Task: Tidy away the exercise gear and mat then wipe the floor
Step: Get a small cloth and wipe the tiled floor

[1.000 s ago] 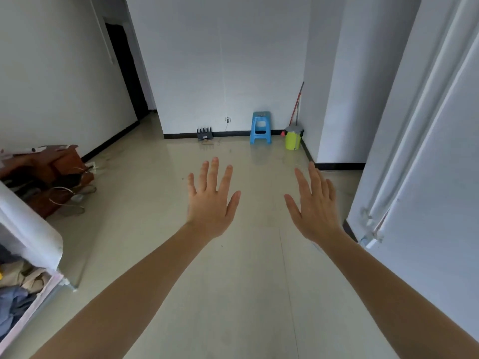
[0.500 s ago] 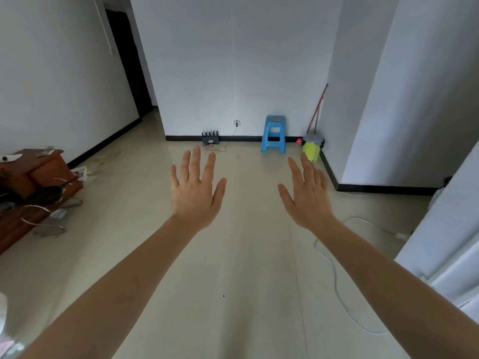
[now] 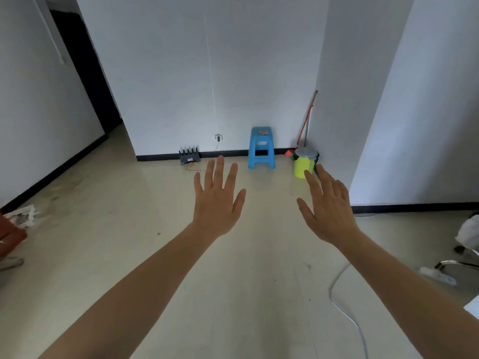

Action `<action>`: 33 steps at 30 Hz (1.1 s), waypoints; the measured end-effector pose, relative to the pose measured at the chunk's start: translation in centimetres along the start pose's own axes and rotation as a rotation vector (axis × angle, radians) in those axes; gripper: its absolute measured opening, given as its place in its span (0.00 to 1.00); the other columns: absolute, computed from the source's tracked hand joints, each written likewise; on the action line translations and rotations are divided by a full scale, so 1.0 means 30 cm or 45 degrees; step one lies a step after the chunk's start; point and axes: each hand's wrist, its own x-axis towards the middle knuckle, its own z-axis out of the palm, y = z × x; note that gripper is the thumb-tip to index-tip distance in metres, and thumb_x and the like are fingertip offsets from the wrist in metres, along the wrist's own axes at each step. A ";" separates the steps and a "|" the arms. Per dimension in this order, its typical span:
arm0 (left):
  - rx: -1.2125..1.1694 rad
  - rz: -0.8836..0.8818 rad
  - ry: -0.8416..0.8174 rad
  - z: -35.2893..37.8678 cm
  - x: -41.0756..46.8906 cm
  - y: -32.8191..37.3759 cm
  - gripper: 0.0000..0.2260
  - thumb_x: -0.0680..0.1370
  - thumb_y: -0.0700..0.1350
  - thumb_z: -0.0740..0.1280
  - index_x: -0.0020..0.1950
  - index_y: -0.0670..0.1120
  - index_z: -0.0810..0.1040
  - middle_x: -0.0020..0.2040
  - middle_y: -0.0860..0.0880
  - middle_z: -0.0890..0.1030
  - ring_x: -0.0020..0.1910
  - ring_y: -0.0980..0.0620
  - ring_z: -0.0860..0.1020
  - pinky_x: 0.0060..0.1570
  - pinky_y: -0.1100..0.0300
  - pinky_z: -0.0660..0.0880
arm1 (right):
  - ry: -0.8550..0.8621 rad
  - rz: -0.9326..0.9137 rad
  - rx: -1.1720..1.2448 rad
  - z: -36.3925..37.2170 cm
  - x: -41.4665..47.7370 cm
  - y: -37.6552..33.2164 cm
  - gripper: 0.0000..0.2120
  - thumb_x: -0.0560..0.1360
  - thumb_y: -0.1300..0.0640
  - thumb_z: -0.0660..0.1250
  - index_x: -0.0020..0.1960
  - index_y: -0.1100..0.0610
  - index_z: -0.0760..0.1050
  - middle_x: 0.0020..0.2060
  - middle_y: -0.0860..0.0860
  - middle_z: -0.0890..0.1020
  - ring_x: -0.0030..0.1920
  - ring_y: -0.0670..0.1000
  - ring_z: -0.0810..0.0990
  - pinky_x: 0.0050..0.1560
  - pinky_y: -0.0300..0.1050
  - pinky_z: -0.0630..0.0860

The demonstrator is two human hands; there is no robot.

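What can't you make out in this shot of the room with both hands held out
Head view only:
- Yellow bucket: lower right side hidden behind the right hand.
- Item on the blue stool: too small to identify.
- Brown furniture: cut off by the left edge.
- Dark doorway: interior too dark.
- White cable: runs off the bottom edge.
- Exercise gear, mat: none visible.

Left hand [image 3: 216, 203] and right hand [image 3: 327, 212] stretch out empty, fingers spread, above the floor [image 3: 129, 242], a blue stool [image 3: 261, 149] ahead.
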 end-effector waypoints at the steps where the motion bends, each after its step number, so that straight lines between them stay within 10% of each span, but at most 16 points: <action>1: -0.005 0.023 0.001 0.074 0.089 -0.001 0.28 0.82 0.59 0.48 0.80 0.47 0.56 0.80 0.40 0.54 0.78 0.39 0.53 0.73 0.36 0.56 | 0.020 0.017 0.009 0.059 0.080 0.043 0.32 0.80 0.42 0.50 0.79 0.56 0.55 0.78 0.61 0.59 0.75 0.63 0.63 0.71 0.65 0.64; 33: -0.063 0.049 -0.154 1.684 2.731 -0.627 0.31 0.81 0.62 0.38 0.81 0.50 0.53 0.81 0.43 0.49 0.80 0.42 0.49 0.75 0.38 0.53 | -0.086 0.195 -0.018 1.494 2.751 0.801 0.32 0.80 0.45 0.62 0.79 0.55 0.57 0.79 0.59 0.58 0.74 0.62 0.64 0.72 0.63 0.64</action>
